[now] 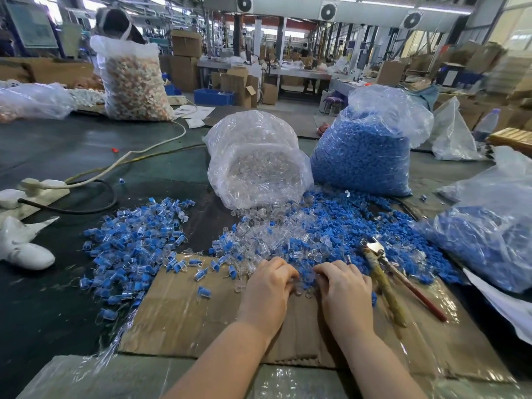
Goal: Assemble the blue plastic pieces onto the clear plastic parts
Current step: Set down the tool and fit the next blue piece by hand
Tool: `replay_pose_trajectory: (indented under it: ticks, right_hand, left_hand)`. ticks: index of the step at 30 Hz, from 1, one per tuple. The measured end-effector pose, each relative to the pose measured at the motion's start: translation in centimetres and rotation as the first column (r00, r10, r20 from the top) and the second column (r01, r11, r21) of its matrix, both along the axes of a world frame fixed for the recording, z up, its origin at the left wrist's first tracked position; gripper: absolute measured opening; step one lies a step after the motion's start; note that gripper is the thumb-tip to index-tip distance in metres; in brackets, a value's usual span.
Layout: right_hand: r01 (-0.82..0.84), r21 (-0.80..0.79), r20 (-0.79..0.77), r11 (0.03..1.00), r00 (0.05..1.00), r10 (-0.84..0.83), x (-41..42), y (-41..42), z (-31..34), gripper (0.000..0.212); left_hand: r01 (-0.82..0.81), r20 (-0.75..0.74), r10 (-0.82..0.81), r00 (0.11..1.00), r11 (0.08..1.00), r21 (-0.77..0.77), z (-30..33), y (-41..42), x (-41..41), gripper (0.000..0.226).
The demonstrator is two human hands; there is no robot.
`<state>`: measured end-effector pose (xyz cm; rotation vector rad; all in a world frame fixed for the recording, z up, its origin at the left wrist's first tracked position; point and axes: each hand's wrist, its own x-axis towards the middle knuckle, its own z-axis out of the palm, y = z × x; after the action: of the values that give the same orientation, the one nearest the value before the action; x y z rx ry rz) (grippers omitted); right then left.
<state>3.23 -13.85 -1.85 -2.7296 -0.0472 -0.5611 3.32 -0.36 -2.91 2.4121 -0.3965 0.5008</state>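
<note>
cardboard sheet (184, 318) under left hand (266, 286) and right hand (347, 289), fingers curled into clear plastic parts (259, 240) and blue plastic pieces (345, 223) just ahead, grasp unclear; likely light, stiff, slippery, best pinched singly by the sides.

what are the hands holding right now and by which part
Cannot be told for sure: both the left hand and right hand have fingers curled into the loose clear parts, hiding any held piece.

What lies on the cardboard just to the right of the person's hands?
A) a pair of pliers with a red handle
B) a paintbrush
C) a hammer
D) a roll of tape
A: a pair of pliers rests on the cardboard beside the right hand, metal jaws toward the pile, one handle red.
</note>
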Motion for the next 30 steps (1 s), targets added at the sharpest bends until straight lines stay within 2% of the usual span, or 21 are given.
replay_pose_trajectory:
  ticks: [3, 7, 13, 19, 26, 30]
  right_hand:
    - [0.031, 0.055, 0.109, 0.998, 0.993, -0.037, -0.3, 0.1, -0.5, 0.012]
    - [0.054, 0.106, 0.168, 0.993, 0.983, -0.071, -0.7, 0.0, -0.5, 0.02]
    - [0.043, 0.042, 0.195, 0.998, 0.98, -0.051, -1.3, 0.0, -0.6, 0.026]
    - [0.048, 0.01, 0.22, 0.999, 0.974, -0.049, -1.3, 0.0, -0.7, 0.019]
    - [-0.127, 0.016, 0.271, 0.992, 0.955, 0.118, -1.7, 0.1, -0.5, 0.004]
    - [-0.176, -0.043, 0.246, 0.983, 0.952, 0.181, -1.8, 0.2, -0.5, 0.007]
  left_hand:
    - [-0.007, -0.004, 0.007, 1.0, 1.0, -0.024, 0.0, 0.2, -0.3, 0.014]
    - [-0.026, 0.005, 0.026, 1.0, 0.997, -0.071, 0.1, 0.3, -1.0, 0.012]
    - [-0.059, 0.004, 0.059, 0.998, 0.993, -0.106, 0.2, 0.3, -1.4, 0.017]
    - [-0.118, -0.014, 0.117, 0.993, 0.984, -0.136, 0.1, 0.3, -1.4, 0.028]
    - [-0.144, -0.003, 0.145, 0.989, 0.98, -0.139, 0.4, 0.4, -1.3, 0.015]
    - [-0.133, -0.013, 0.133, 0.991, 0.984, -0.12, 0.3, 0.5, -1.4, 0.014]
